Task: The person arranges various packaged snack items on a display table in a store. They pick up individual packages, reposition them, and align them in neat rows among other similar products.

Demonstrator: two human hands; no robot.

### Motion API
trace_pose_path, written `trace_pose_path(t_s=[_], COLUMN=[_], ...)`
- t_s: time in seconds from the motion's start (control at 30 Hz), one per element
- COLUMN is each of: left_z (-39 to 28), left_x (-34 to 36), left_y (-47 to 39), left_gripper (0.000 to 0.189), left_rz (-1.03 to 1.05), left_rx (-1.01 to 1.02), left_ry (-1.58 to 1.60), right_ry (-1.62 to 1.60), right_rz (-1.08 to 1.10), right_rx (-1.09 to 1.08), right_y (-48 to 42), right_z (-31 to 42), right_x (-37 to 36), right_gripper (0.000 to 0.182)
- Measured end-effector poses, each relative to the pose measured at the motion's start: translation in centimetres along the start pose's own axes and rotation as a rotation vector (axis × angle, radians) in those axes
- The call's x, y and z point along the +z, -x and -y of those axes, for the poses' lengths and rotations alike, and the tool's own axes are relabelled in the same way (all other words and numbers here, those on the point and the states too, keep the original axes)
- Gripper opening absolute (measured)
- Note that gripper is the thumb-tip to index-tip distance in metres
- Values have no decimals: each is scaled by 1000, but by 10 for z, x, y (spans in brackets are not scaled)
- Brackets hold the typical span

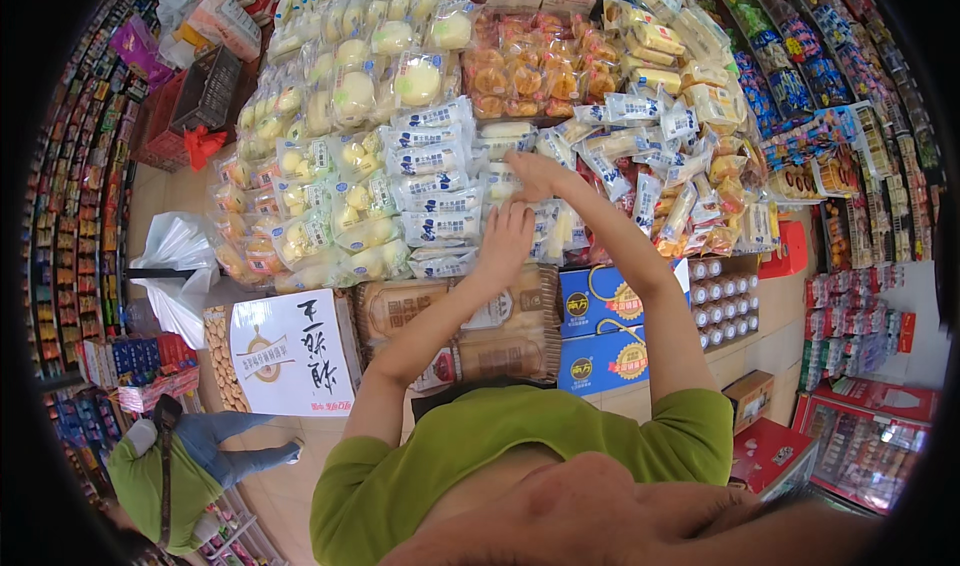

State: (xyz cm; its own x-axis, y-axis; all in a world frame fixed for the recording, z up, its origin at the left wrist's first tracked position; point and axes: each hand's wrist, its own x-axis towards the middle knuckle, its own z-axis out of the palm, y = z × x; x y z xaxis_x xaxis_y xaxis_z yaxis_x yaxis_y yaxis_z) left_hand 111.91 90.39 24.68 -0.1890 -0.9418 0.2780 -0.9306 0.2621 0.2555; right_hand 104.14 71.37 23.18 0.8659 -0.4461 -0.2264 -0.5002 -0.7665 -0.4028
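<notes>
My left hand [510, 237] lies palm down over a column of wrapped bread sticks, its fingers pointing away from me. Just beyond it, my right hand [536, 176] reaches in from the right, fingertips at a clear-wrapped bread packet [500, 182]. Whether either hand grips a packet is hidden by the fingers. To their left is a neat stack of white-and-blue wrapped bread sticks [439, 224]. On the right, similar white packets [622, 146] lie in a loose, jumbled heap.
Bagged round buns [352, 89] and brown cakes [525, 78] fill the display's far side. Along the near edge stand a white carton [289, 352], brown bread packs [405, 311], blue boxes [600, 363] and capped jars [720, 303]. A person [176, 468] bends at the lower left.
</notes>
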Motion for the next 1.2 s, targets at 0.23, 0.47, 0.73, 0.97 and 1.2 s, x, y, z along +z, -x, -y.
trace_pose_path(t_s=[0.23,0.47,0.73,0.97,1.2], left_z=[1,-1,14,10,8], left_x=[2,-7,-4,11,9], left_y=[1,-2,-19,-11,-7], left_gripper=[58,43,56,58,51], left_rz=[-11,-68,-153,-40,-85], left_rx=[-2,-65,-72,-87,-90], left_ry=[-17,16,-184,-284,-315], right_ry=[96,46,-323,382,545], right_rz=[325,208,452,-454,-506], right_rx=[-47,-203,-197,104,16], right_y=[-14,5,2,-35,-36], right_z=[12,3,-11,16,14], right_x=[-31,3,-20,-11,-2], right_gripper=[74,70,57,57,54])
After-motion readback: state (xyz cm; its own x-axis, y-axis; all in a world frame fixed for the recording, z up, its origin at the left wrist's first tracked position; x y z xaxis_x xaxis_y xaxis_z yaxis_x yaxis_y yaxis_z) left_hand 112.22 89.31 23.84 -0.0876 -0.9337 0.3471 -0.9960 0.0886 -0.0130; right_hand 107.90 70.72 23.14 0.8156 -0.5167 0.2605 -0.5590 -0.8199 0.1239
